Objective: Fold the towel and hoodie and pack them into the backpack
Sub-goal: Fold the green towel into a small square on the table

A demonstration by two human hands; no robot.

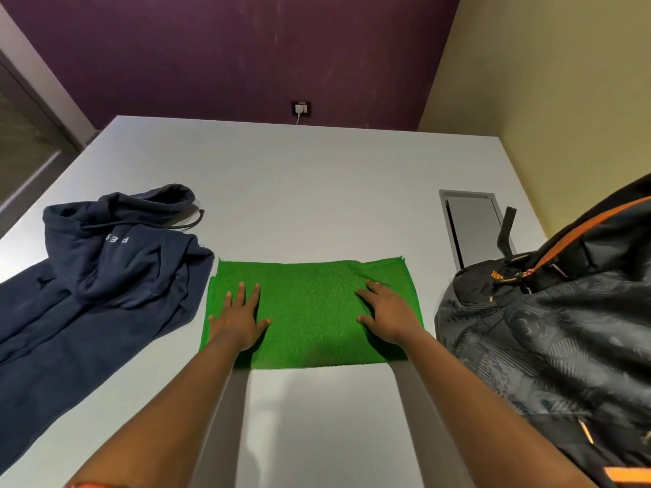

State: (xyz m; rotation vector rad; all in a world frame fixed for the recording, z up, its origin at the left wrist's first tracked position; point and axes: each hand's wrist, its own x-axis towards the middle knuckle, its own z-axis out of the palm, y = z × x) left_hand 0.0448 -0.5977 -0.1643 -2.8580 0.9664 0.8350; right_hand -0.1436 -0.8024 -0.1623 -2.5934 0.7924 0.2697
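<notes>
Both grips, left hand point(239, 320) and right hand point(385, 313), lay spread flat on the green terry towel point(310, 311), likely smoothing its fold; the navy cotton hoodie point(105, 276) waited left, the grey patterned backpack point(546, 329) right.

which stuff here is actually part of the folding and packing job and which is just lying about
Part of the job:
green towel, flat under both hands
navy hoodie, unfolded, left of the towel
backpack, right of the towel

Just there:
wall socket with a white plug
metal panel set into the table
</notes>
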